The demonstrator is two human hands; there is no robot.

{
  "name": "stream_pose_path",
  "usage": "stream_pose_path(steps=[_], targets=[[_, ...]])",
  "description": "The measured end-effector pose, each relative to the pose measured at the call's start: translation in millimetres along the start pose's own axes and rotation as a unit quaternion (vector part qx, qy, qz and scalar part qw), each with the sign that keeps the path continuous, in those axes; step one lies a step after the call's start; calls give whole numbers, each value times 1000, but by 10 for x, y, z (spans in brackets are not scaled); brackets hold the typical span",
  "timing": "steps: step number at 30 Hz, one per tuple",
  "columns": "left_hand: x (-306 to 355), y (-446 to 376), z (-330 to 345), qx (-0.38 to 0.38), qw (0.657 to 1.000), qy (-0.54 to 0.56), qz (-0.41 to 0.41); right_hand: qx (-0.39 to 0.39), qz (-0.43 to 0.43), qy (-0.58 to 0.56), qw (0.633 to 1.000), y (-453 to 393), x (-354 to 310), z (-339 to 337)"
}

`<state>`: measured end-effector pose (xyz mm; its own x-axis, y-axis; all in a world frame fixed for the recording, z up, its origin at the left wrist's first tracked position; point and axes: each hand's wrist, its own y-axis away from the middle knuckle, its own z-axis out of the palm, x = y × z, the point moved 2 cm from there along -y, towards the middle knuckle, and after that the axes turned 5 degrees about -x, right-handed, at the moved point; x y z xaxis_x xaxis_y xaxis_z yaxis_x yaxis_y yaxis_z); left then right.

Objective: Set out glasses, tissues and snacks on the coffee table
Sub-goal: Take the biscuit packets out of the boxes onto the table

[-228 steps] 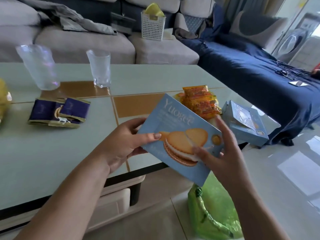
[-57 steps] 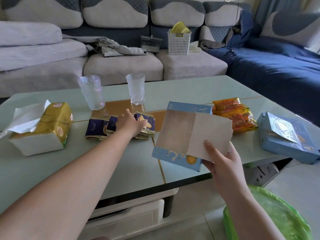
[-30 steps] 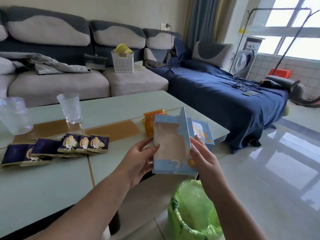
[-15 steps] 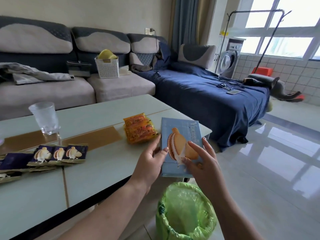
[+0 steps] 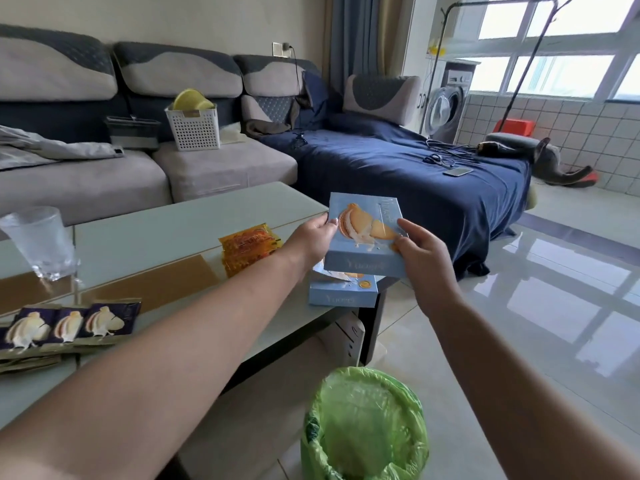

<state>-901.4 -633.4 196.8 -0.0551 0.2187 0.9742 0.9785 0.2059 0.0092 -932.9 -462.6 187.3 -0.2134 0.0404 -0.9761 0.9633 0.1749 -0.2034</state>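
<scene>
While the snack step is in hand, a blue biscuit box [image 5: 365, 233] is held above the right near corner of the bench [image 5: 166, 233], gripped by both hands: the left hand [image 5: 311, 239] is curled on its left edge, thumb on the printed face, and the right hand [image 5: 420, 249] pinches its right near corner. Just under it a second blue box [image 5: 341, 292] lies flat on the bench corner, partly hidden by the held one. Dark purple snack packets [image 5: 69, 325] are laid in a row at the near left, orange packets [image 5: 249, 247] sit near the middle, and one glass [image 5: 40, 242] stands at the far left; no tissues are in view. A green-lined bin [image 5: 363, 424] stands on the floor below the hands. As a judgement, the held box seems spent, so the next move calls either for it to be set squarely on the second box or for it to be lowered into the bin; which is meant cannot be told. Compared with half a second earlier, the box is carried farther from the body and higher, turned a little flatter, and the second box is now uncovered below it, while the grip of both hands is unchanged.
</scene>
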Motion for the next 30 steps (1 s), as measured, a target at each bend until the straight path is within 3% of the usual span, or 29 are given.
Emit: stream_pose_path(steps=[12, 18, 24, 30], targets=[[-579, -380, -18, -11, 995, -26, -96, -73, 131, 48, 988, -279, 557, 301], [-697, -310, 50, -4, 995, -4, -95, -82, 213, -87, 970, -29, 650, 327], [-463, 154, 380, -69, 996, 41, -46, -16, 184, -138, 973, 505, 600, -83], [-674, 837, 864, -160, 982, 86, -46, 35, 225, -174, 958, 1319, 756, -582]])
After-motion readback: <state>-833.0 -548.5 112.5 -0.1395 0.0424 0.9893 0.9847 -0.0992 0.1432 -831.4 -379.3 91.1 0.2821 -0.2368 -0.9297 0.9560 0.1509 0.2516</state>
